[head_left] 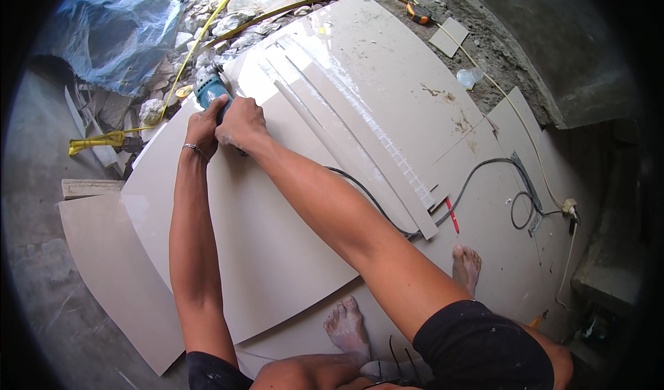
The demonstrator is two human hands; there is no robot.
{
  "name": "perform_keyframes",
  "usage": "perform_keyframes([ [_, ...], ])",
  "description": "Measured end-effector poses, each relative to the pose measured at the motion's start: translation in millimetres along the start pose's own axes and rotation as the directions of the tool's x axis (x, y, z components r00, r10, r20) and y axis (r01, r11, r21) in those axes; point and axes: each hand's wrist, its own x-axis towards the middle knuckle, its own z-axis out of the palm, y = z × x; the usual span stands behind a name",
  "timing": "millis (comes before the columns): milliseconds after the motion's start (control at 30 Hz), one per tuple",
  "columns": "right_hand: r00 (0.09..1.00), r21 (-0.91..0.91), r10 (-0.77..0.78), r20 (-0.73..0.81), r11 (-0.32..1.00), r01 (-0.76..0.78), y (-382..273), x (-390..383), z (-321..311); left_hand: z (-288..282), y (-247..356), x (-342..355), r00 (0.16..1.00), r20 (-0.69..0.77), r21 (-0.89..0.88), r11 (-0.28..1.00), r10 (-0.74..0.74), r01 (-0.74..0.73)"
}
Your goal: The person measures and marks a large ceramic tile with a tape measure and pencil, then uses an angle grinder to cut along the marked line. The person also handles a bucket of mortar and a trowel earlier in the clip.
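Both my hands are wrapped round a teal angle grinder (pixel 209 89) at the upper left, over the far edge of a large pale tile (pixel 277 252). My left hand (pixel 201 128), with a bracelet at its wrist, grips the body from the left side. Beside it, my right hand (pixel 242 122) closes on the tool from the right. The disc is hard to make out near the tile edge. Several long, narrow tile strips (pixel 360 127) lie just right of the hands, some streaked with white. A black cord (pixel 373 200) passes beneath my right arm.
My bare feet rest on more tiles. A red pencil (pixel 453 215) lies near the strip ends. The cord meets a pale plug connector (pixel 568 207) at right. Rubble (pixel 242 20), a blue tarp (pixel 114 34) and an orange tape measure (pixel 418 13) lie beyond.
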Motion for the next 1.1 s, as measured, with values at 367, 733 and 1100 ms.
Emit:
perform_keyframes([
  [367, 0.999, 0.023, 0.023, 0.027, 0.999, -0.024, 1, -8, -5, 2, -4, -6, 1.0, 0.009, -0.034, 0.999, 0.012, -0.012],
  [733, 1.0, 0.019, 0.012, 0.017, 1.0, -0.012, 5, -12, -4, 6, -4, -15, 1.0, 0.015, -0.041, 0.999, 0.023, -0.022],
  [1100, 0.999, 0.007, 0.037, 0.007, 0.999, -0.037, 5, -21, -7, 9, -6, -21, 1.0, 0.018, -0.043, 0.999, 0.015, -0.014],
])
